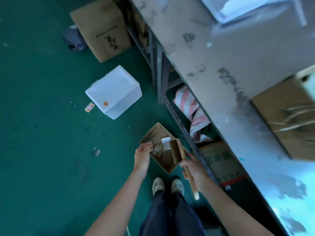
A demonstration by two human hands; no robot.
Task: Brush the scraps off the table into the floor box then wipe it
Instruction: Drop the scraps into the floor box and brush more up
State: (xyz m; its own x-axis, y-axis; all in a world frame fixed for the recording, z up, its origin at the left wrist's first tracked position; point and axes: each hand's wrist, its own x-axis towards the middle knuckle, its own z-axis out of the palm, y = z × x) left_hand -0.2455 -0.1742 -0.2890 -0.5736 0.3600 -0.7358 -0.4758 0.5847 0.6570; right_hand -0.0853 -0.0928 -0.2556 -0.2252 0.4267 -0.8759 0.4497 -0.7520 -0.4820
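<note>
While the stained table runs along the right, the box sits on the green floor just beside its frame, scraps inside. The right hand is clenched round the brush over the box; the left hand curls its fingers at the box's rim, touching the scraps

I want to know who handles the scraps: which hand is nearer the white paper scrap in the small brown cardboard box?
Roughly equal, the left slightly nearer. The left hand grips the small brown cardboard box at its left rim, beside the white paper scrap; the right hand holds the wooden brush below-right.
</note>
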